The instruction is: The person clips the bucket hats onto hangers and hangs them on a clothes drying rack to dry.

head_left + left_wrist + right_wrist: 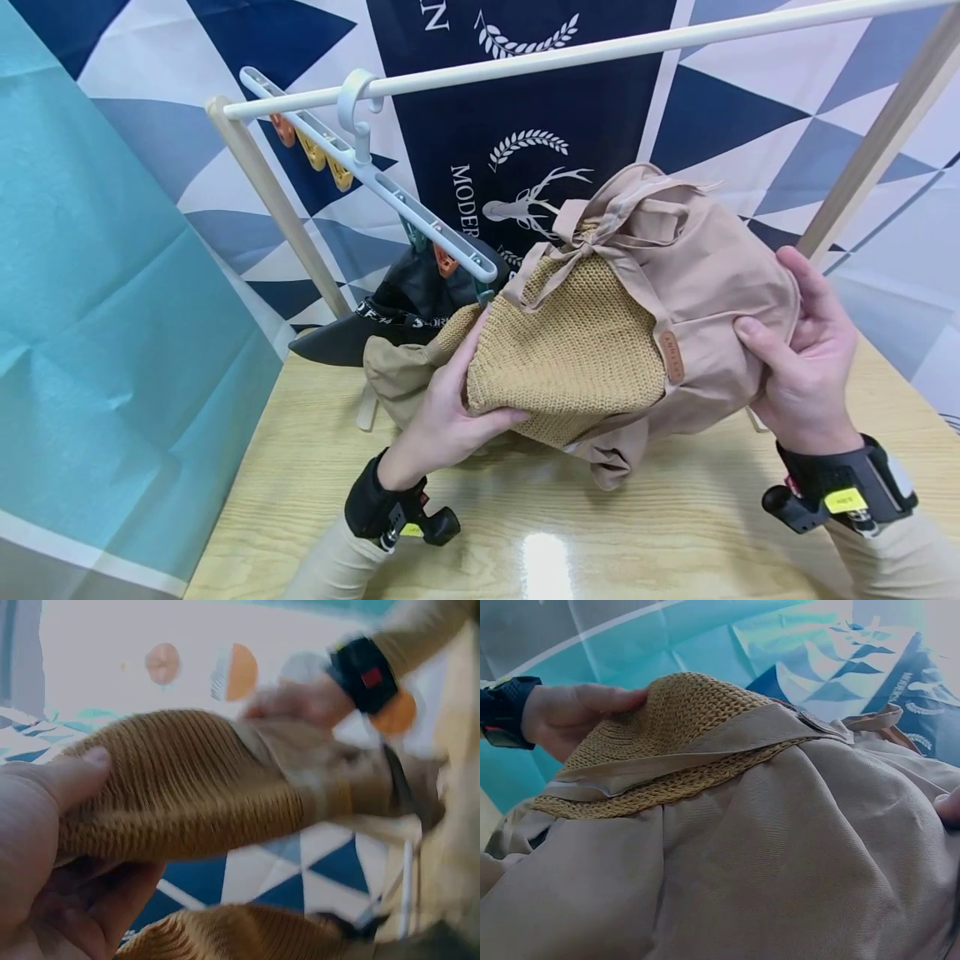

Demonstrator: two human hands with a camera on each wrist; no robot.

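A sun hat (573,342) of tan woven straw and beige cloth, with a tied cloth bow and a small brown label, is held up in front of the rack. My left hand (450,417) grips its straw end, thumb on the near side, as the left wrist view also shows. At the other end my right hand (813,358) pinches the beige cloth brim (780,847) between thumb and fingers. Behind the left hand lies another hat (401,375) in khaki cloth and straw, partly hidden. A black hat (420,292) with a lettered band is just beyond it, under the clip hanger.
A white rod (562,58) on wooden posts spans the wooden table (285,492). From its left end hangs a pale blue clip hanger (382,183) with several coloured clips, reaching close to the held hat. Patterned cloth (600,142) covers the back; a teal sheet (97,333) stands left.
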